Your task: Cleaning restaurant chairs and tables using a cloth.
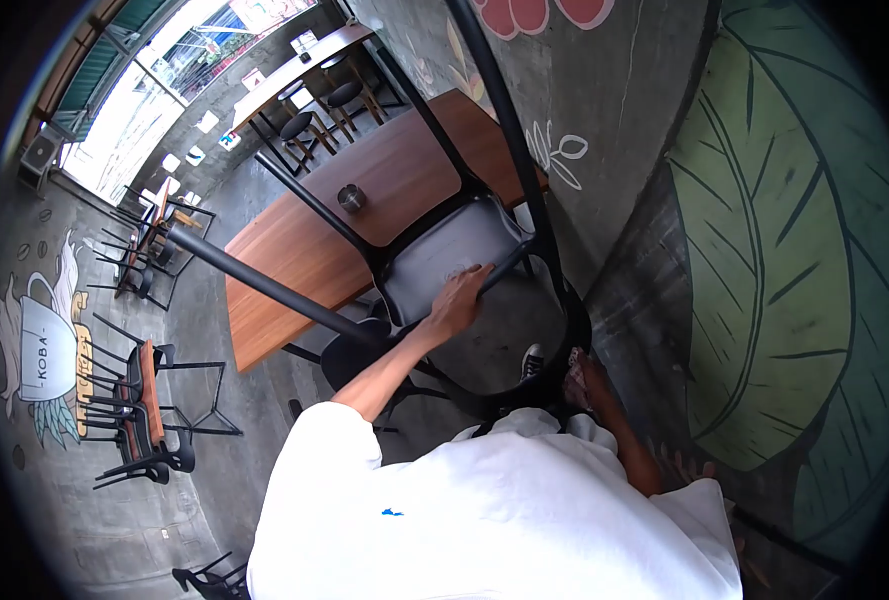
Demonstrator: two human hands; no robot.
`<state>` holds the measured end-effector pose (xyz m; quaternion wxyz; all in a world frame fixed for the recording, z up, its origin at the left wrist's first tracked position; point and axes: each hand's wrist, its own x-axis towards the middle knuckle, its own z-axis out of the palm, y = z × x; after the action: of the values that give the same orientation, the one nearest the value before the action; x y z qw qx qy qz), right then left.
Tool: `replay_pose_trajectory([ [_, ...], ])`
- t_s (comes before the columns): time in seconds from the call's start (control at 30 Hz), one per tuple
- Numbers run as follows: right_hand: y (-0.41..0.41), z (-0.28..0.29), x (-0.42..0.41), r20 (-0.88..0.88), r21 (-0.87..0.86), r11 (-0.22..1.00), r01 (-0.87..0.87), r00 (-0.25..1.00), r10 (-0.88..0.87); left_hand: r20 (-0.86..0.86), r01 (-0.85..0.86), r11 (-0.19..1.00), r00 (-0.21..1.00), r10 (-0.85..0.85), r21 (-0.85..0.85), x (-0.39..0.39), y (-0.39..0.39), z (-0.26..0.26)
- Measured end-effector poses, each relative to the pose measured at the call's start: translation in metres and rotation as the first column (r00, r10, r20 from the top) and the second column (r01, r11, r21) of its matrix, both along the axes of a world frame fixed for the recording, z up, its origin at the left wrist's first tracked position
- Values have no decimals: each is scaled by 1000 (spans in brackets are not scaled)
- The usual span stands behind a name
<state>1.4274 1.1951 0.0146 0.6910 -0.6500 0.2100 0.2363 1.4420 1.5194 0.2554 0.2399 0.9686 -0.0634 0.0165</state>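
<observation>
A black plastic armchair (455,251) is tipped up before me, its legs pointing up and away and its seat's underside towards me. My left hand (459,300) is closed around the edge of its seat frame. Lower right, my right hand (581,379) is at the curved back and arm rim, with a patterned cloth (576,381) bunched in it. Beyond the chair stands a long wooden table (302,247) with a round dark ashtray (351,198) on top.
Another black chair (347,360) stands by the table's near edge. A concrete wall (594,97) with painted leaves is close on the right. Chairs rest upturned on small tables (150,390) at the left. Stools (302,127) stand under a high counter (294,71) at the back.
</observation>
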Motion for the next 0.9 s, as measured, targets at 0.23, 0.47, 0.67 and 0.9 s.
replay_pose_trajectory([
  [0.23,-44,-6,-82,-149,286,958,-31,986,77,120,-47,998,992,43,30,-134,-80,22],
  [0.47,-53,-10,-88,-56,282,959,-41,997,59,243,-162,982,960,136,93,-226,-130,51],
  [0.67,-7,28,-44,122,281,907,-313,949,289,327,-414,910,859,393,-6,-268,-123,64],
  [0.9,68,111,-21,327,134,809,-572,797,509,307,-725,640,567,765,-255,-316,-95,37],
])
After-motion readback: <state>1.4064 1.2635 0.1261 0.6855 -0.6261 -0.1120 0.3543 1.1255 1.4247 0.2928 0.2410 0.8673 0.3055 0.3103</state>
